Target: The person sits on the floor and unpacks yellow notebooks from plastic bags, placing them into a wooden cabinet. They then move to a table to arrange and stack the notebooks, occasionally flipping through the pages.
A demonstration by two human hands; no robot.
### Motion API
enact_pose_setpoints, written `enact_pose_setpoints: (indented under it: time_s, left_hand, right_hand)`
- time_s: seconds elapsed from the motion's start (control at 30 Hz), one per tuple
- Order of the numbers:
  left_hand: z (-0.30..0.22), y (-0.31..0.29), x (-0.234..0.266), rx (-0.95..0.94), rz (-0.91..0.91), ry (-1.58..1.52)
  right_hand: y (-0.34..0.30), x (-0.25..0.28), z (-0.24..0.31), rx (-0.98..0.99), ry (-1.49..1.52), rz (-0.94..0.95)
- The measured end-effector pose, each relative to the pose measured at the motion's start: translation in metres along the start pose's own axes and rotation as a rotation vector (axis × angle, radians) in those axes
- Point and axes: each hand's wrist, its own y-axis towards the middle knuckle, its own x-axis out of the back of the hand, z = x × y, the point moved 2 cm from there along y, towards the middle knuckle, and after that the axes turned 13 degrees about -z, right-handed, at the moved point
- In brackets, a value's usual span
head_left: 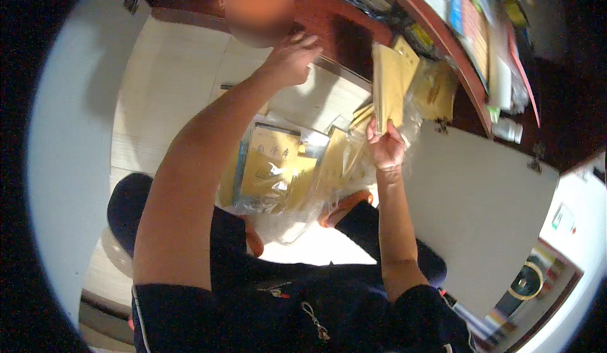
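Observation:
My right hand (387,147) grips the lower end of a small stack of thin yellow booklets (387,87), held upright in front of the reddish-brown shelf. Its fingers wrap round the bottom edge. My left hand (294,58) reaches to the front edge of the dark red shelf board (322,21), fingers apart and holding nothing that I can see. Just beyond it sits a rounded orange thing (259,5), too blurred to name. Between my feet, yellow books (272,160) lie in clear plastic wrapping (288,220) on the floor.
More yellow booklets (436,91) in plastic lean at the shelf's right part. Upright books and papers (471,37) fill a higher shelf. An open white cabinet door (471,207) stands to my right, a pale wall (69,163) to my left.

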Motion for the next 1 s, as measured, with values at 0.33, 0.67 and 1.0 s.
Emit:
enact_pose_setpoints:
  time_s: [0.33, 0.67, 1.0]
  left_hand:
    - [0.07, 0.033, -0.059, -0.211, -0.292, 0.263]
    - [0.054, 0.057, -0.048, -0.212, -0.166, 0.342]
    - [0.042, 0.056, -0.029, -0.263, -0.124, 0.264]
  right_hand:
    - [0.082, -0.098, -0.028, 0.291, -0.357, 0.07]
    - [0.293, -0.227, 0.05, -0.501, -0.665, 0.607]
    - [0.156, -0.024, 0.074, 0.903, -1.599, -0.106]
